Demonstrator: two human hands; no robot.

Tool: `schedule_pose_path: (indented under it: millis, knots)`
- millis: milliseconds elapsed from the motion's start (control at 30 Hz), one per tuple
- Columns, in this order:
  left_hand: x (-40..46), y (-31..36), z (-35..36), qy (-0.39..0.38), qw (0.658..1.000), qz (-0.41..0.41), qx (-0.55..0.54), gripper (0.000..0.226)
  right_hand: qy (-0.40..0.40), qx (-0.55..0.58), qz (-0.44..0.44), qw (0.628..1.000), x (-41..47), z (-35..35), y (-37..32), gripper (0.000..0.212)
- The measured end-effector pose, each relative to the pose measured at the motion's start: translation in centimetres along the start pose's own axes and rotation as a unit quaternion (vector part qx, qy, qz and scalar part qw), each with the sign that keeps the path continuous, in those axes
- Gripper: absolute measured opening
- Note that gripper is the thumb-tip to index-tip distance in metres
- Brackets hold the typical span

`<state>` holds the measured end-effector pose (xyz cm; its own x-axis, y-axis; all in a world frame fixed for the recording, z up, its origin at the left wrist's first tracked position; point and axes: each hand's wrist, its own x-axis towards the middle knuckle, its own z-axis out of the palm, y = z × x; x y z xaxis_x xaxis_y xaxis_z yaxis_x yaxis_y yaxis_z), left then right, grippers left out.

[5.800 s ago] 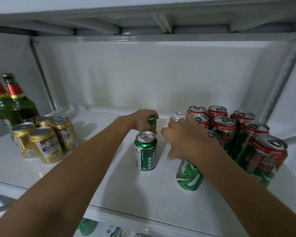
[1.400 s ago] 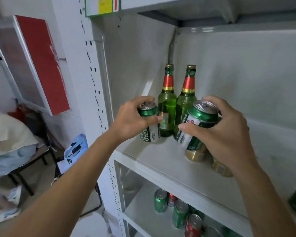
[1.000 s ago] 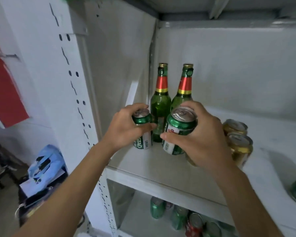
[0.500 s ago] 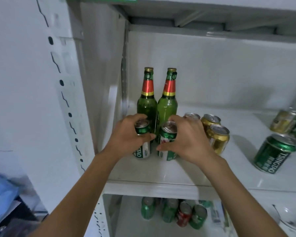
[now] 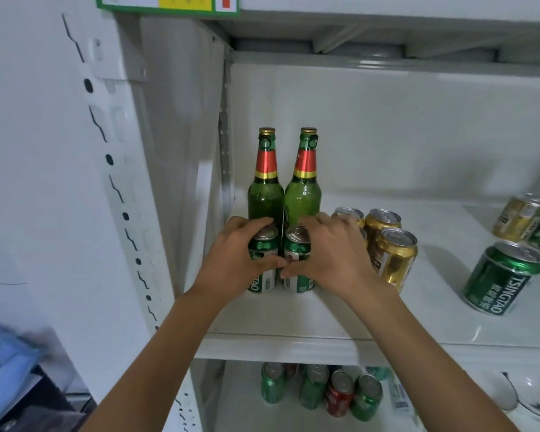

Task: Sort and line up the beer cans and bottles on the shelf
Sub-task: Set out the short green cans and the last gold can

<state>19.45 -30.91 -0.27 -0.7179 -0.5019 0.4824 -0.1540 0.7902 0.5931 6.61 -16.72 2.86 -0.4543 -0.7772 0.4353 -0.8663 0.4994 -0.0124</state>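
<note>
Two green beer bottles (image 5: 266,194) (image 5: 303,194) with red and gold neck foil stand side by side at the shelf's far left. Directly in front of them two green cans stand upright on the white shelf (image 5: 293,319). My left hand (image 5: 231,263) grips the left green can (image 5: 262,244); my right hand (image 5: 331,257) grips the right green can (image 5: 296,244). The two cans nearly touch. Gold cans (image 5: 395,260) cluster just right of my right hand.
Another green can (image 5: 502,279) stands alone further right, with a gold can (image 5: 519,216) and more cans at the right edge. The white upright post (image 5: 128,213) bounds the shelf on the left. Several green and red cans (image 5: 340,392) sit on the lower shelf.
Both hands carried the two green cans from the middle of the shelf to its left end and set them down in front of the bottles; hands still hold them.
</note>
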Motion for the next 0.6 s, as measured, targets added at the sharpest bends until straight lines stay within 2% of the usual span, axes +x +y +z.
schedule_pose_path:
  millis: [167,333,500,600]
  knots:
    - [-0.2,-0.4,0.3,0.011,1.0,0.004,-0.012,0.08,-0.021,-0.014,-0.004,1.0,0.4,0.0,0.0,0.094]
    - [-0.2,-0.9,0.6,0.016,1.0,0.009,-0.021,0.074,-0.011,-0.059,-0.003,0.998,0.1,-0.1,0.1,0.096]
    - [-0.8,-0.3,0.3,0.01,1.0,0.023,0.009,0.086,0.001,-0.018,-0.019,1.0,-1.0,-0.6,0.6,0.099]
    - [-1.3,0.3,-0.1,0.041,0.997,0.027,0.059,0.089,0.031,0.052,-0.035,0.998,-2.7,-1.7,2.0,0.1]
